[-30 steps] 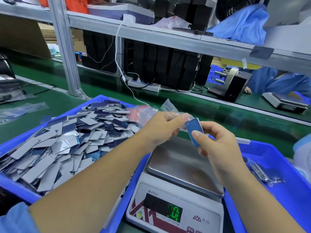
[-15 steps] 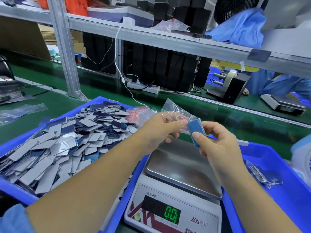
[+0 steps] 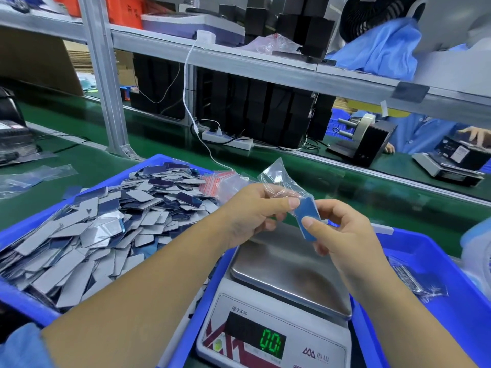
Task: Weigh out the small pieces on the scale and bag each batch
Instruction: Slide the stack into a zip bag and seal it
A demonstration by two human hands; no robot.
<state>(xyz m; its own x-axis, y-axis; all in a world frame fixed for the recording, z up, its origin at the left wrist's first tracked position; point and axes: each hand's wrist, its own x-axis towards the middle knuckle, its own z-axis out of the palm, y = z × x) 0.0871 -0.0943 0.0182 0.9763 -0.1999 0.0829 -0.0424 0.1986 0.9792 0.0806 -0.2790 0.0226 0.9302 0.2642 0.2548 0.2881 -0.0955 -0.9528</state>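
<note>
Left hand (image 3: 255, 208) pinches the clear zip bag (image 3: 281, 181) open while right hand (image 3: 342, 232) grips a blue stack of pieces (image 3: 309, 217) at its mouth, just above the scale (image 3: 289, 277), so bagging step, next slide them in.

You are facing a white power strip (image 3: 228, 139) lying on the green belt; black boxes (image 3: 265, 112) are standing just behind it, a label dispenser (image 3: 364, 140) sitting to its right.
</note>
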